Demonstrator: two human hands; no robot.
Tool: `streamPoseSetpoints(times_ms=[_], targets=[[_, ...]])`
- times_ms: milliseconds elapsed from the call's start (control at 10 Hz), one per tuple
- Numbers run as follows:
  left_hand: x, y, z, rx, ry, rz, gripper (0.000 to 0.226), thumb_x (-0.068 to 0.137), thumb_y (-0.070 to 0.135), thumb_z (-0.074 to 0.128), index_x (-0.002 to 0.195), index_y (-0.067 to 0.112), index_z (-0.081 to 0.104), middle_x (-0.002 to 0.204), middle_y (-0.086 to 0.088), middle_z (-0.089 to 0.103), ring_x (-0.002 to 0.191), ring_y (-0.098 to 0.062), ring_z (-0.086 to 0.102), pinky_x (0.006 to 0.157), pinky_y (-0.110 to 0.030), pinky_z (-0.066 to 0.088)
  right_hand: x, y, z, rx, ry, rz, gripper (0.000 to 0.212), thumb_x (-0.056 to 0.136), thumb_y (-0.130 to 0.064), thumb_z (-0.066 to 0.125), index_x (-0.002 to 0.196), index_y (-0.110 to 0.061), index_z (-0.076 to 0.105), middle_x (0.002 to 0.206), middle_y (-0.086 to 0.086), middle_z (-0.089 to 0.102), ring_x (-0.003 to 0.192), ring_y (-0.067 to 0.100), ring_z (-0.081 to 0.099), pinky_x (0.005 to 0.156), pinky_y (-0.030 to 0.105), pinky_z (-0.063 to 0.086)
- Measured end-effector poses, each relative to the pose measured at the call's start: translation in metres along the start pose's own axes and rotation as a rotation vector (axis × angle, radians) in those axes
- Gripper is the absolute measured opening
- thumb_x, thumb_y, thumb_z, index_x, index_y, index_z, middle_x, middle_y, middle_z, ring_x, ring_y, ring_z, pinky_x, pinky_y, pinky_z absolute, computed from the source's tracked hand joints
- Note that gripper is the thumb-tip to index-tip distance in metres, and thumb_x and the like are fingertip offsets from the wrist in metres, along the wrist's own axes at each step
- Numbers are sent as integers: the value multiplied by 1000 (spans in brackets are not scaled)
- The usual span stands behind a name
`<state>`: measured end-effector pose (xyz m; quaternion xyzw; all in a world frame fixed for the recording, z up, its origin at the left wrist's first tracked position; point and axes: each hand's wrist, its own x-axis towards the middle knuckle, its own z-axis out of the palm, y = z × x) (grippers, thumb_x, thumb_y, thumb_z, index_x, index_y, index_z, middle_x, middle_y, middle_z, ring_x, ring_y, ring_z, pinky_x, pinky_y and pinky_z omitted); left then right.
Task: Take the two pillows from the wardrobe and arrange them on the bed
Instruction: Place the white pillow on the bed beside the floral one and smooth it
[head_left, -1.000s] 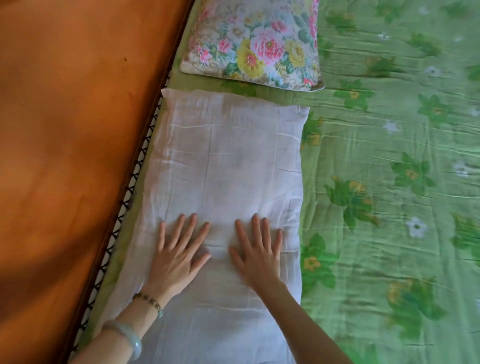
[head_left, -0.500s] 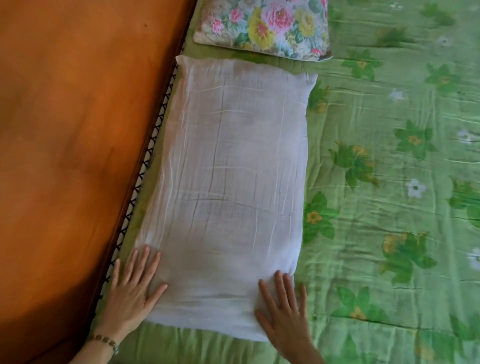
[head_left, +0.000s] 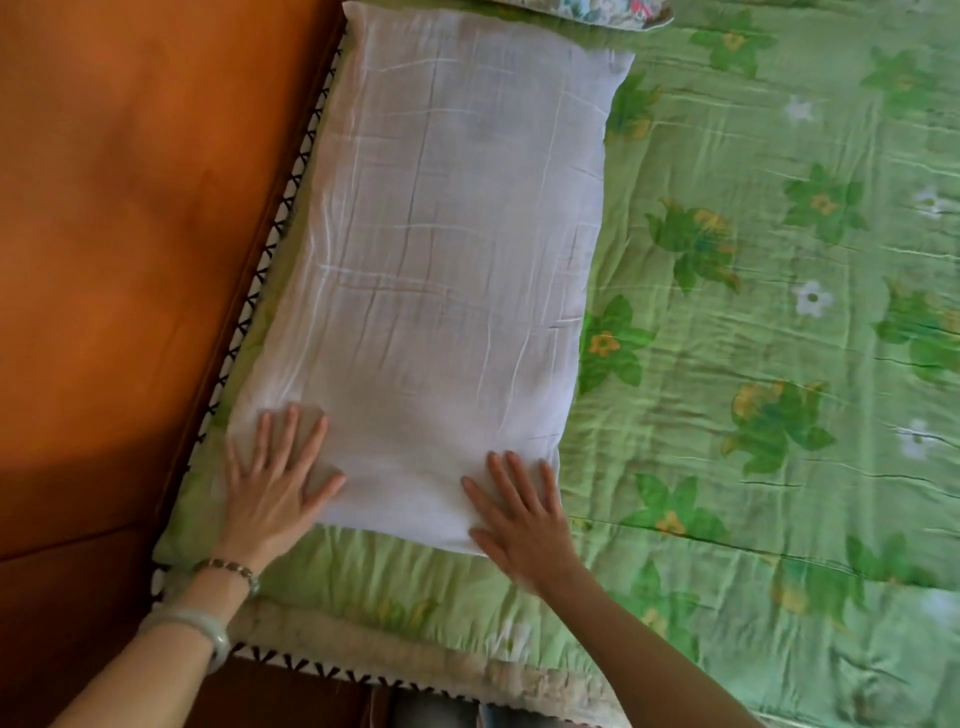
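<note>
Both hands flat, fingers spread: left hand (head_left: 275, 488), right hand (head_left: 524, 514) on the white pillow (head_left: 441, 270). I note nothing pinched. Floral pillow (head_left: 587, 9) just beyond.

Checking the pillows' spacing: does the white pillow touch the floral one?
Cannot tell. In the head view the white pillow meets the floral pillow at the frame's top edge.

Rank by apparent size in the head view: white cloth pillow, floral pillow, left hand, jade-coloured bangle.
1. White cloth pillow.
2. Left hand.
3. Pale jade-coloured bangle.
Floral pillow: cropped by the frame's top edge, so unrankable.
</note>
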<state>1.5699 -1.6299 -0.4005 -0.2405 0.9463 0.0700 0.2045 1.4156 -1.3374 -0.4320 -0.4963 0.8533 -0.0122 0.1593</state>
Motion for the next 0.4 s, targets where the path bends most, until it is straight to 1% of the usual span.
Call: streamPoseSetpoints(times_ms=[100, 200, 300, 400], targets=[[-23, -27, 7, 34, -75, -59, 86, 89, 75, 5, 155, 21, 15, 162, -14, 12, 148, -36, 14, 114, -56, -9, -35, 24, 9, -8, -40, -45, 55, 94, -52, 41, 142, -25, 44, 149, 12, 38, 138, 35, 35, 104, 58, 33], [-45, -24, 8, 125, -87, -183, 90, 85, 76, -8, 155, 20, 0, 163, -9, -1, 149, -24, 0, 116, -53, -12, -55, 35, -8, 43, -188, -25, 58, 94, -52, 37, 145, -23, 39, 153, 12, 28, 140, 34, 33, 110, 58, 23], [-55, -1, -11, 75, -62, -218, 83, 84, 77, -9, 151, 29, -18, 161, -5, -14, 145, -18, -19, 112, -43, -26, -54, 40, -39, 59, -422, -5, 65, 97, -54, 29, 153, -28, 8, 161, 8, 0, 148, 28, 6, 119, 48, 1], [-62, 49, -42, -21, -59, -174, 79, 92, 70, 8, 151, 27, -22, 162, -5, -14, 147, -22, -21, 118, -47, -14, -36, 38, -97, 246, -527, 81, 66, 97, -52, 36, 152, -24, 15, 159, 10, 21, 144, 25, 25, 114, 39, 23]])
